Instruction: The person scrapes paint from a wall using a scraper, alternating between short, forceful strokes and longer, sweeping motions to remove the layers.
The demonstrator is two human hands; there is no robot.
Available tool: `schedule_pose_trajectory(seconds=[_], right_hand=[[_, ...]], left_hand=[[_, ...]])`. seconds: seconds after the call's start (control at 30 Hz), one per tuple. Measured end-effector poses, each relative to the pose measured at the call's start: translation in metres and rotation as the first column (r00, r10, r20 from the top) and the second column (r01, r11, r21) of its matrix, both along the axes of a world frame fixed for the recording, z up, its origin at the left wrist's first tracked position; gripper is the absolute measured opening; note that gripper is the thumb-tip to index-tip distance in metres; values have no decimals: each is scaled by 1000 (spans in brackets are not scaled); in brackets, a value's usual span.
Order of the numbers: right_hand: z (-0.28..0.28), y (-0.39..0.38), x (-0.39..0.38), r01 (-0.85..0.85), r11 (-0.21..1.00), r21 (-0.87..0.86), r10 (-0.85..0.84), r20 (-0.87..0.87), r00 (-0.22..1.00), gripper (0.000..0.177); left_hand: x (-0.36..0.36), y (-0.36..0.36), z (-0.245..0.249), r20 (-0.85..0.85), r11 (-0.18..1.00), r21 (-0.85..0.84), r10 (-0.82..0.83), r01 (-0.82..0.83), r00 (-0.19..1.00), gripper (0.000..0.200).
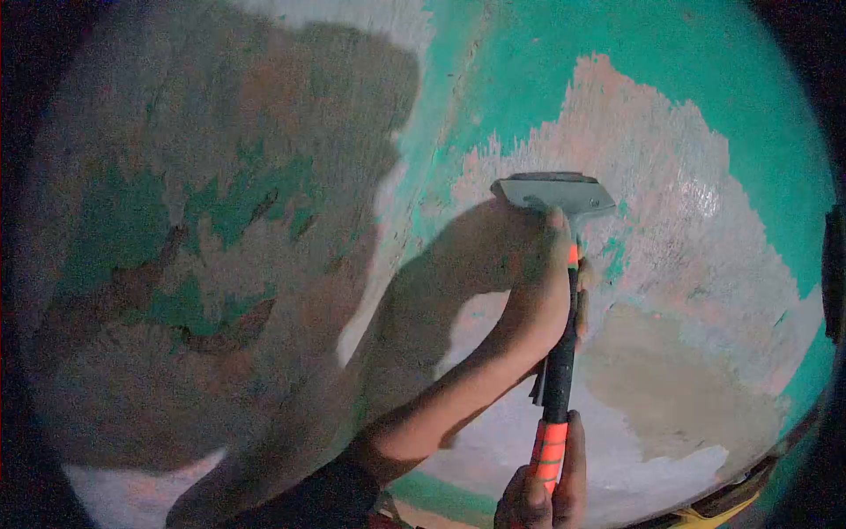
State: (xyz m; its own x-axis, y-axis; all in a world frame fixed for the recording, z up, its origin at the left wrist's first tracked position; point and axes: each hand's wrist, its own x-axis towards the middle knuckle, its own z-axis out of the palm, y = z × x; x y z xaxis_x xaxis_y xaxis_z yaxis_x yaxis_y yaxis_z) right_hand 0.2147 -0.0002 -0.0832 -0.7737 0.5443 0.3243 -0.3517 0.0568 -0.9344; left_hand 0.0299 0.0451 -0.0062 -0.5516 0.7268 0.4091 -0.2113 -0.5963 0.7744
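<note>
Both hands are on one tool. We see the left hand [538,300] wrapped tight around the upper part of the scraper [558,370], with one finger stretched up to the back of the blade. Our right hand [542,494] is closed around the orange lower end of the handle at the bottom edge of the view, thumb lying along the grip.

Largest before us is the wall [705,79], which fills nearly the whole view and is coated in green paint along the top and right. A broad shadow [220,264] darkens its left half, where only scattered green flakes cling to a dull ground. Right of centre we find the stripped patch [670,264], pinkish and pale, with ragged edges where it meets the green and a sandy brown area lower down.

Against that patch the scraper stands almost upright, its black and orange handle running from the lower hand up through the upper one. The dark sleeve [317,498] of the left arm enters from the lower left. Smallest, the wide grey blade [555,189] lies flat to the wall at the patch's left edge.
</note>
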Motion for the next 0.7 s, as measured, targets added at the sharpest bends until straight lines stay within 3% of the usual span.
schedule_pose_trajectory(seconds=[0.2, 0.37, 0.43, 0.53, 0.7], right_hand=[[8, -2, 0, 5, 999, 51, -6, 15, 1000, 63], [11, -5, 0, 10, 997, 78, -12, 20, 1000, 62], [15, -3, -2, 14, 995, 95, -17, 22, 1000, 61], [15, -5, 1, 19, 996, 92, -22, 36, 999, 60], [16, -9, 1, 35, 996, 87, -40, 48, 998, 59]], left_hand=[[2, -1, 9, 53, 999, 12, 45, -45, 998, 64], [-8, 6, -2, 20, 1000, -2, 4, -4, 1000, 61], [-1, -1, 11, 91, 999, 25, -35, 33, 995, 59], [-2, -5, -1, 46, 991, -67, -110, 113, 993, 59], [-3, 5, 3, 165, 992, -32, -112, 119, 980, 58]])
